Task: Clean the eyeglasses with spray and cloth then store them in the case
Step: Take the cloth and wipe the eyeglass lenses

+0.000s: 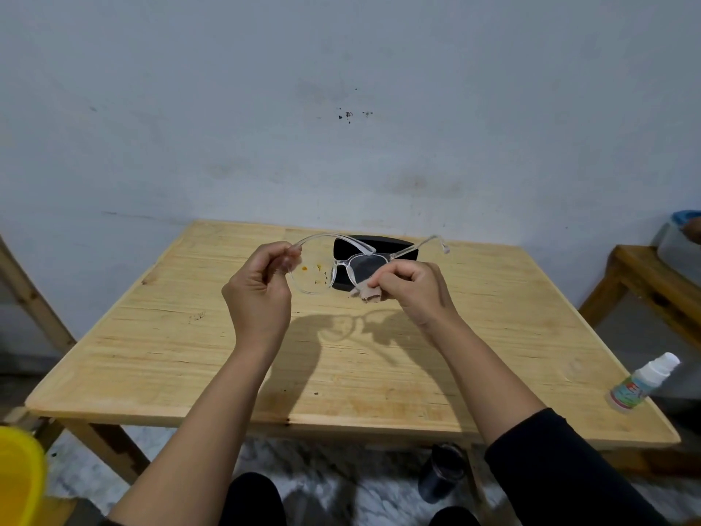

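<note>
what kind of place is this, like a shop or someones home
Probably a plain room in a home or small workspace, not a shop. A bare wooden table stands against a scuffed, unpainted-looking wall, with a yellow bucket on the floor and a wooden bench to the side. No counters or displays show.

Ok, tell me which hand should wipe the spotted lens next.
Right. The right hand already pinches the cloth beside the eyeglasses; the left hand grips the frame at that spotted lens, steadying it.
</note>
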Tool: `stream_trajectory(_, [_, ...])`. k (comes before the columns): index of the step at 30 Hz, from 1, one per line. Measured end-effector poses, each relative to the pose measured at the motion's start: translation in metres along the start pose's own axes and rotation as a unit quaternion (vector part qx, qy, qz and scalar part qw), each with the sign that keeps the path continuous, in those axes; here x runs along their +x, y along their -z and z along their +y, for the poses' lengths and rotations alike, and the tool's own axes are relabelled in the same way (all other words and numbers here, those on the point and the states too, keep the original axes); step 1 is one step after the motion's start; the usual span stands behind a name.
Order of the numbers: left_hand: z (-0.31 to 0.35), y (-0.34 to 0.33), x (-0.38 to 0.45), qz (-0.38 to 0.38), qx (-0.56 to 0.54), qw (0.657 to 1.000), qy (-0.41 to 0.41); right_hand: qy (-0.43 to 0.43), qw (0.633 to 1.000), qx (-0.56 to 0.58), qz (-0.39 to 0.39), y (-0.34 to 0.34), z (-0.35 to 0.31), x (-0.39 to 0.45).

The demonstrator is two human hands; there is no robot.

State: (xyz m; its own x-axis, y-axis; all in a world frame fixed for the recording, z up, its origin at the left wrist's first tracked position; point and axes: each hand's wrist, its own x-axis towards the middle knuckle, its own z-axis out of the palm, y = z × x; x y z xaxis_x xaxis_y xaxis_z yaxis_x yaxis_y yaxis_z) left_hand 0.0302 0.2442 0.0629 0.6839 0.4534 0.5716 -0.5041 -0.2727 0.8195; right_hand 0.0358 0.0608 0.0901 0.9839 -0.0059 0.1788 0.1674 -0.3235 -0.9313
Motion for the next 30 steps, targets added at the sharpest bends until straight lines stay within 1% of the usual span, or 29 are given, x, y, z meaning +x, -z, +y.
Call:
stream_trajectory(3, [-0.001, 0.002, -0.002, -0.001, 0.0, 1.0, -0.003, -0.034, 0.995, 0.065, 0.065, -0.003, 0.002, -0.004])
stream_trajectory(6, [-0.002, 0.0, -0.005, -0.008, -0.003, 1.0, -0.004, -0.087, 0.971, 0.159, 0.154, -0.014, 0.001, -0.008])
stream_trajectory(8, [-0.001, -0.002, -0.008, -0.014, -0.005, 1.0, -0.009, -0.11, 0.943, 0.237, 0.208, -0.024, -0.002, -0.011])
stream_trajectory(10, [0.001, -0.006, -0.013, -0.02, -0.008, 1.0, -0.013, -0.12, 0.9, 0.332, 0.258, -0.031, -0.007, -0.014])
stream_trajectory(12, [0.003, -0.01, -0.017, -0.021, -0.013, 1.0, -0.016, -0.116, 0.862, 0.402, 0.288, -0.036, -0.011, -0.016])
stream_trajectory(14, [0.003, -0.012, -0.02, -0.021, -0.016, 0.999, -0.02, -0.112, 0.847, 0.423, 0.3, -0.04, -0.012, -0.016])
stream_trajectory(16, [0.002, -0.013, -0.022, -0.023, -0.02, 0.999, -0.025, -0.108, 0.847, 0.424, 0.302, -0.041, -0.011, -0.015])
stream_trajectory(24, [0.004, -0.016, -0.022, -0.019, -0.04, 0.998, -0.035, -0.075, 0.891, 0.364, 0.26, -0.036, -0.018, -0.015])
stream_trajectory(27, [0.002, -0.018, -0.022, -0.014, -0.048, 0.998, -0.03, -0.062, 0.905, 0.351, 0.234, -0.034, -0.019, -0.012])
stream_trajectory(30, [0.004, -0.018, -0.02, -0.008, -0.049, 0.998, -0.033, -0.06, 0.925, 0.323, 0.193, -0.034, -0.015, -0.009])
